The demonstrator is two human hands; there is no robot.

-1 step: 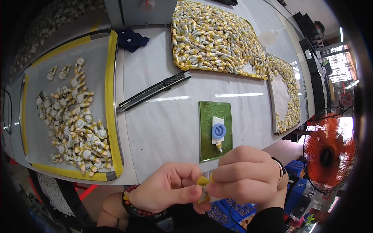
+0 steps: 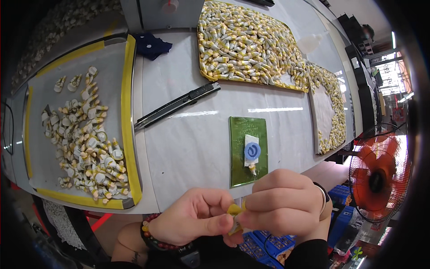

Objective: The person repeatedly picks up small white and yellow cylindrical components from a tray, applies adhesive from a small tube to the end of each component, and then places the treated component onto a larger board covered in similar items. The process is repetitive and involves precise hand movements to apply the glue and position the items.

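Note:
Just past the table's near edge, my left hand (image 2: 197,217) pinches a small yellow and white piece (image 2: 234,219) between thumb and fingers. My right hand (image 2: 282,201) is closed against the same piece from the other side, its fingertips touching the yellow part. The fingers cover most of it, so its full shape is hidden. Beyond my hands lies a green rectangular plate (image 2: 237,154) with a white block and a round blue disc (image 2: 252,151) on it. A small yellow and white piece (image 2: 252,169) sticks out below the disc.
On the left, a yellow-taped tray (image 2: 130,89) holds many small white and yellow pieces (image 2: 92,152). A black utility knife (image 2: 179,104) lies beside it. Farther back are a full tray of similar pieces (image 2: 246,45) and a partly filled board (image 2: 321,110). An orange fan (image 2: 378,177) stands right.
The fan's blades have turned a little. Both hands and the piece between them look the same.

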